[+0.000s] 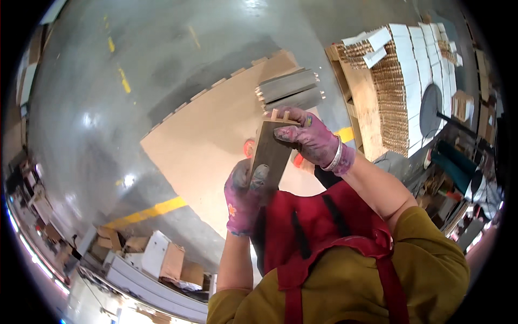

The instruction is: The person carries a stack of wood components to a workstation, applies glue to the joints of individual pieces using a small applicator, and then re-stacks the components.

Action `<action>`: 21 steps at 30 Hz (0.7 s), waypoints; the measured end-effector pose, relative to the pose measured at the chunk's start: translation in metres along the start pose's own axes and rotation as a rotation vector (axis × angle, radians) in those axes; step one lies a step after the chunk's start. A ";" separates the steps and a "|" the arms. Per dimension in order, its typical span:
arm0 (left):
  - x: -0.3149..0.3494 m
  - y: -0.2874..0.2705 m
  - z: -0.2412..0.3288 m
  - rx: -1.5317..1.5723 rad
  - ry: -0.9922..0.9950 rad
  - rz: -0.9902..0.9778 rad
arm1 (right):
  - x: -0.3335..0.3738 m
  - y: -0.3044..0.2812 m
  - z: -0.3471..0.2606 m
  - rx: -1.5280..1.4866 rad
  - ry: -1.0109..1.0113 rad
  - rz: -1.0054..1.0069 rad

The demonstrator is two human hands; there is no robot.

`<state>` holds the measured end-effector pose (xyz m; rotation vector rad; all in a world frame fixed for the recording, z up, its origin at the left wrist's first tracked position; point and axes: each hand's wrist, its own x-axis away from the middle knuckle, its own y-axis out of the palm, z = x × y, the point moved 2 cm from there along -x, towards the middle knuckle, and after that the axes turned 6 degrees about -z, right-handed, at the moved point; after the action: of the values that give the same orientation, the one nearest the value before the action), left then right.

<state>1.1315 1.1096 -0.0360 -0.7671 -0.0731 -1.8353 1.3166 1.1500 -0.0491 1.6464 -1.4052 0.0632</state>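
Note:
Both my hands wear purple, stained gloves and grip a narrow grey-brown wooden board. Pale wooden dowels stick out of its far end. My right hand closes around that far end, thumb on the top face. Lower down, my left hand clasps the near left side, its thumb lying across the face. Just beyond, similar grey-brown boards lie in a stack, with small pegs showing at their ends. They rest on a large brown cardboard sheet on the floor.
To the right, a wooden pallet carries many stacked white-topped pieces. A round dark disc on a pole stands beside it. At the lower left is a bench with cardboard boxes. Yellow lines mark the grey floor.

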 end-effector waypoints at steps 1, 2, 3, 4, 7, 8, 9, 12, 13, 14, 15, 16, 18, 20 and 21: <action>0.015 -0.010 0.007 0.095 -0.097 -0.052 | 0.007 0.018 -0.007 0.105 0.039 0.008; 0.032 -0.015 -0.001 0.407 -0.233 -0.104 | 0.015 0.035 -0.014 0.212 0.074 0.009; 0.046 -0.022 -0.005 0.433 -0.199 -0.096 | 0.025 0.057 -0.027 0.388 0.011 -0.020; 0.060 -0.030 -0.002 0.457 -0.160 -0.083 | 0.034 0.075 -0.033 0.409 0.010 -0.061; 0.105 -0.048 0.039 0.818 -0.219 0.011 | 0.063 0.119 -0.052 0.443 -0.033 -0.176; 0.123 -0.054 0.047 0.829 -0.193 0.048 | 0.072 0.136 -0.057 0.465 -0.039 -0.214; 0.143 -0.059 0.052 0.952 -0.220 0.121 | 0.080 0.154 -0.060 0.462 -0.022 -0.275; 0.204 -0.070 0.071 1.074 -0.142 0.271 | 0.111 0.204 -0.062 0.507 0.014 -0.441; 0.227 -0.073 0.076 1.051 -0.082 0.308 | 0.124 0.221 -0.059 0.525 0.035 -0.498; 0.248 -0.076 0.080 1.068 -0.054 0.365 | 0.136 0.240 -0.058 0.551 0.045 -0.554; 0.268 -0.080 0.086 1.114 0.025 0.384 | 0.151 0.260 -0.056 0.657 0.033 -0.605; 0.288 -0.084 0.091 1.154 0.106 0.401 | 0.167 0.279 -0.052 0.761 0.015 -0.656; 0.324 -0.101 0.106 1.149 0.219 0.461 | 0.194 0.318 -0.041 0.752 -0.101 -0.835; 0.363 -0.114 0.104 1.067 0.209 0.600 | 0.226 0.357 -0.027 0.702 0.010 -0.925; 0.386 -0.120 0.111 1.043 0.210 0.662 | 0.236 0.376 -0.022 0.923 -0.157 -0.974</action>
<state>1.0033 0.8852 0.2945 0.1486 -0.5259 -1.0025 1.1096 1.0253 0.3243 3.0005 -0.5101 0.0148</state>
